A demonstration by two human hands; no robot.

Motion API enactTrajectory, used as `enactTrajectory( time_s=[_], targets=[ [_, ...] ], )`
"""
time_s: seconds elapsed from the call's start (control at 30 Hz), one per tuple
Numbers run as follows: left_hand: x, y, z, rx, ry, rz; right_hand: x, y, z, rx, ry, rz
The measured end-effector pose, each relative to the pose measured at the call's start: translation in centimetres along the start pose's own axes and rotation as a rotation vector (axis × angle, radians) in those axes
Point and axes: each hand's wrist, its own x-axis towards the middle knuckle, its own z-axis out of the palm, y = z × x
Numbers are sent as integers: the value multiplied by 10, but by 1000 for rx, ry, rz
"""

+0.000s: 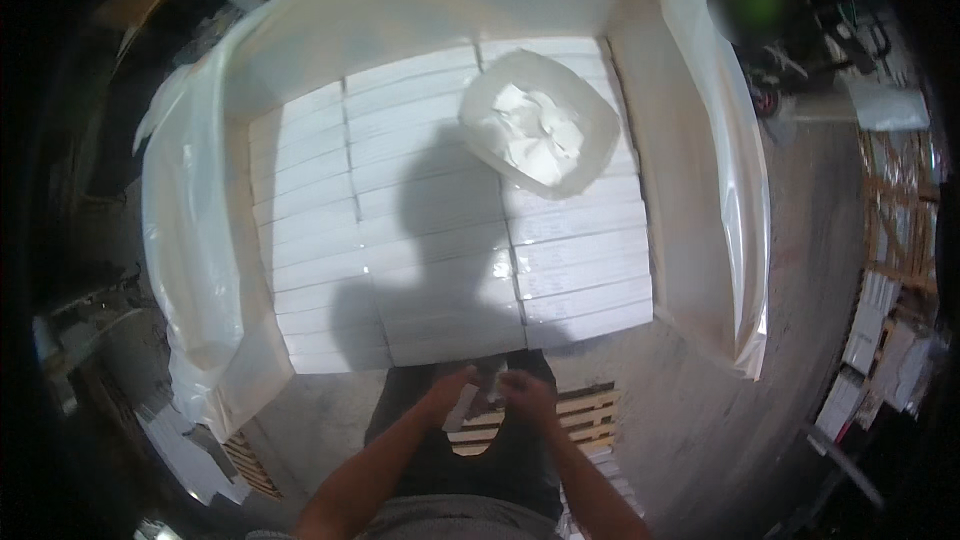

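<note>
In front of my body, low in the head view, my two hands are close together. My left hand (pixel 453 396) is closed on a narrow white strip (pixel 460 409) that hangs down past the fingers. Just beside it, the fingers of my right hand (pixel 527 396) are pinched together around something pale, too small and blurred to name. Beyond the hands lies a layer of white, flat packs (pixel 435 285) in three columns, inside a large bin lined with plastic film (pixel 300 50). A translucent tub (pixel 600 125) holding crumpled white scraps (pixel 535 135) rests on the packs at the far right.
Plastic film (pixel 205 270) folds over the bin's left wall and rim. A wooden pallet (pixel 585 415) shows on the floor by my legs. Stacked white goods (pixel 865 330) stand along the right side. Dark equipment (pixel 820 20) is at the far right. My shadow falls across the packs.
</note>
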Motion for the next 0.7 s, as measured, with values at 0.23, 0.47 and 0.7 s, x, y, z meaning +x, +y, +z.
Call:
enactTrajectory(
  time_s=[0.23,0.47,0.7],
  targets=[
    [-103,40,-15,-118,-19,-17,-40,-65,77,-129,-227,-113],
    [-173,50,-49,-182,-118,-51,-69,-128,112,-97,-324,-52],
    [-228,61,-50,354,-128,635,-110,-196,123,71,-377,-100]
  ],
)
